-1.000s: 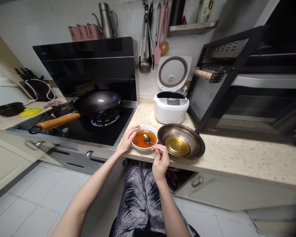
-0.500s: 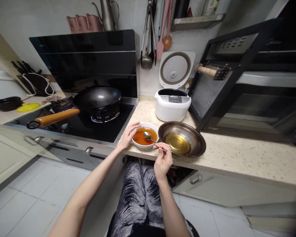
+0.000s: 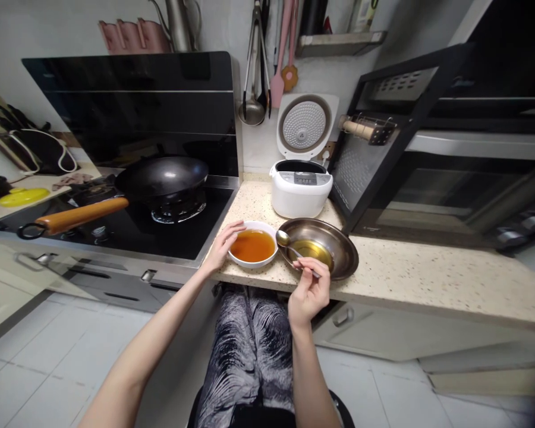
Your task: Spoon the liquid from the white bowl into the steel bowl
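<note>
spoon (image 3: 283, 238) centre frame, over left rim of pan (image 3: 348, 254); likely light, stiff, slick: grip handle | right hand (image 3: 310, 289) fingers pinched on handle | left hand (image 3: 222, 247) fingers loosely spread, against left rim of bowl (image 3: 253, 265)

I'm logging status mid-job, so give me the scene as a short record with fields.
Left hand: fingers at the left rim of the white bowl
Right hand: holds the spoon, its head above the pan's left side; contents unclear
Bowl contents: amber liquid
Pan: right of the bowl, yellowish liquid inside
Rice cooker: behind the pan, lid up
Wok: on the stove, wooden handle pointing left
</note>
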`<move>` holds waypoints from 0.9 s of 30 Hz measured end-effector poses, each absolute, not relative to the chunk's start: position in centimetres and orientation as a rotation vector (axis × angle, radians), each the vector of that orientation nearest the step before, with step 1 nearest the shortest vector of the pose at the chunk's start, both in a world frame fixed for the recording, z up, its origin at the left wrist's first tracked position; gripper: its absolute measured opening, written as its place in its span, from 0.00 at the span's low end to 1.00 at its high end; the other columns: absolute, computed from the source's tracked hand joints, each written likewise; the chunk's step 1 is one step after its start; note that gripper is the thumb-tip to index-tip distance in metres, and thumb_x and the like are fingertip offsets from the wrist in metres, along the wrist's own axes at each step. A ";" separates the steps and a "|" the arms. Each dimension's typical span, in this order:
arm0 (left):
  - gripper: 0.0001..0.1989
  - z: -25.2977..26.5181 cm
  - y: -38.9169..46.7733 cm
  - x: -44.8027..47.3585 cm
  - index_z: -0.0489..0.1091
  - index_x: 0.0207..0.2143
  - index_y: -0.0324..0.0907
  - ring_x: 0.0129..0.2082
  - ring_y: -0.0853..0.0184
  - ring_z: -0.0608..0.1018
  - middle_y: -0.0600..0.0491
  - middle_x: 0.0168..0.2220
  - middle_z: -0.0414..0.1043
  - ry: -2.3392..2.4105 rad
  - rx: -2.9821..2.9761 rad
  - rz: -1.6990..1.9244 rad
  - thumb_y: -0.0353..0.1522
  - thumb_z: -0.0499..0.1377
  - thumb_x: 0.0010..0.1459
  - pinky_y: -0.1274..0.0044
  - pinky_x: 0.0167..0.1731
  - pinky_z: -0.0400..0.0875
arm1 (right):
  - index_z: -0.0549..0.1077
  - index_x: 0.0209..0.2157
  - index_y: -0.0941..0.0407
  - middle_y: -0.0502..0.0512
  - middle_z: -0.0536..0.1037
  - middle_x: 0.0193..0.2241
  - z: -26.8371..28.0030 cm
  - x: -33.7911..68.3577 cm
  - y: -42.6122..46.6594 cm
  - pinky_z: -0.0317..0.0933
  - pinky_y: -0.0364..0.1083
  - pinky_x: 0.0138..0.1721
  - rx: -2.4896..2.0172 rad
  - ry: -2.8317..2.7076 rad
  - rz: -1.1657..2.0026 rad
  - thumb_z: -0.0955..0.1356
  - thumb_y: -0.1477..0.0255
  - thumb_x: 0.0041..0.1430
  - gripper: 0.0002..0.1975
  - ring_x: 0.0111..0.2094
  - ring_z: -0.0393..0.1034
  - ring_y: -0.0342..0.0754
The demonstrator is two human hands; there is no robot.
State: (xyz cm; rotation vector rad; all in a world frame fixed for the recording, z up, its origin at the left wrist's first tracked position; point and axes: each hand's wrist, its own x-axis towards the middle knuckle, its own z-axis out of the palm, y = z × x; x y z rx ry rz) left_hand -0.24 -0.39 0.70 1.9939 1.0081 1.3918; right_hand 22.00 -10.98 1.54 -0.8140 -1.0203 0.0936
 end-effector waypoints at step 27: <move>0.19 0.6 -0.2 -0.4 0.78 0.53 0.45 0.67 0.53 0.68 0.46 0.64 0.69 0.988 1.976 1.382 0.40 0.53 0.70 0.57 0.70 0.53 | 0.75 0.49 0.52 0.57 0.80 0.39 0.0 25.7 -10.3 0.73 0.51 0.43 -0.827 -1.449 -0.313 0.63 0.84 0.66 0.18 0.42 0.76 0.50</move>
